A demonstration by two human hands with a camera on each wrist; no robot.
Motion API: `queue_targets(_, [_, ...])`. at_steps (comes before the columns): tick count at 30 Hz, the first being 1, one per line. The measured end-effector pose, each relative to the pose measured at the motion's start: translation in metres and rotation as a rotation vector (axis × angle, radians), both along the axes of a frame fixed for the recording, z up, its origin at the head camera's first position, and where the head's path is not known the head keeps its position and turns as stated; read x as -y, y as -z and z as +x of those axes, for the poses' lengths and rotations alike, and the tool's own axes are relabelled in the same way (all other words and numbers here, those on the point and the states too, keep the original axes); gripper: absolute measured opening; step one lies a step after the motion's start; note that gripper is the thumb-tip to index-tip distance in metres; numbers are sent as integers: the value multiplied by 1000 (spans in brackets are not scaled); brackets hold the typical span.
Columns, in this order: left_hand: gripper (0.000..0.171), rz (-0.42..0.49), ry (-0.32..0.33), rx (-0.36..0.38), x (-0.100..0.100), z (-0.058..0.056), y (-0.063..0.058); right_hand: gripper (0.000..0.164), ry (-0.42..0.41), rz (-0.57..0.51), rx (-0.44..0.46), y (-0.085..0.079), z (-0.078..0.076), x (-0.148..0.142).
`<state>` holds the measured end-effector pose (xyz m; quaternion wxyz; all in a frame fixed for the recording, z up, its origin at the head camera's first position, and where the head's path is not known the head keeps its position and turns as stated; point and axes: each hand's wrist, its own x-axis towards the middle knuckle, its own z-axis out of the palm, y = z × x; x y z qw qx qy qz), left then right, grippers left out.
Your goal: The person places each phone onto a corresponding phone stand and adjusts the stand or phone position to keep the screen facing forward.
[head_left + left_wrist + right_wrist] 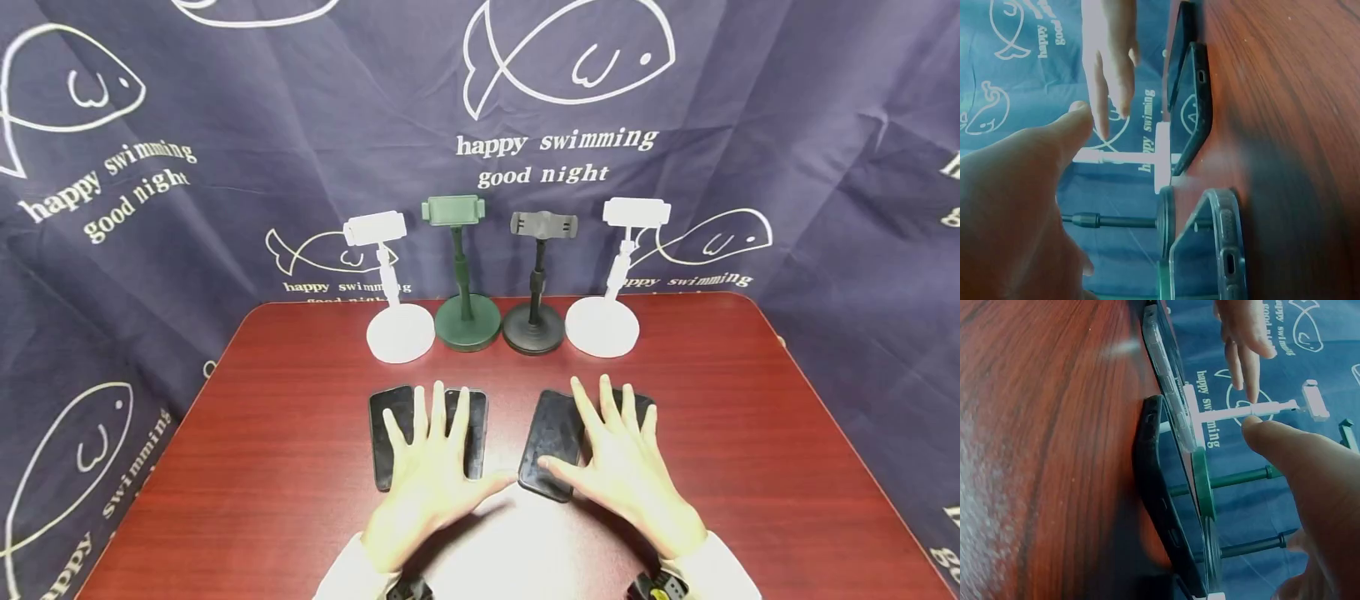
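Observation:
My left hand (431,467), fingers spread, is over two dark-screened phones, the outer phone (382,458) and the inner phone (477,433). Spread likewise, my right hand (626,462) is above another pair: a tilted black phone (551,433) and a phone (642,403) mostly hidden beneath the fingers. Both wrist views show a gap between palm and phones; neither hand grips anything. In the left wrist view, a phone in a clear case (1230,250) lies nearest the left hand (1016,206). A black-cased phone (1160,487) lies nearest the right hand (1329,494) in the right wrist view.
Along the back of the red-brown table (262,433) stand a white phone stand (401,333), a green stand (468,329), a black stand (533,333) and another white stand (602,329). Behind them hangs a dark blue curtain (375,108) printed with fish.

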<state>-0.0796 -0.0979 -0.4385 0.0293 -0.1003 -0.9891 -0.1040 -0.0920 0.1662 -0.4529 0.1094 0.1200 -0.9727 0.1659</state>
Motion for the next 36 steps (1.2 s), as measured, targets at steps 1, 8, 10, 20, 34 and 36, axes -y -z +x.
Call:
queue_targets(1, [122, 8, 4, 8, -1, 0, -1, 112, -2, 4, 2, 0, -1, -1])
queue_targets(8, [120, 28, 26, 71, -4, -3, -1, 111, -27, 15, 45, -5, -6, -5])
queue_targets(10, [120, 40, 36, 86, -5, -3, 0, 111, -32, 17, 58, -6, -6, -7])
queue_targets(20, [120, 54, 83, 84, -10, -7, 6, 111, -21, -34, 161, -17, -15, -22])
queue_targets(34, [118, 61, 122, 120, -31, -28, 6, 109, 21, -99, 146, -32, -28, -36])
queue_targets(36, [118, 70, 109, 140, -32, -30, 5, 109, 33, -103, 158, -33, -30, -37])
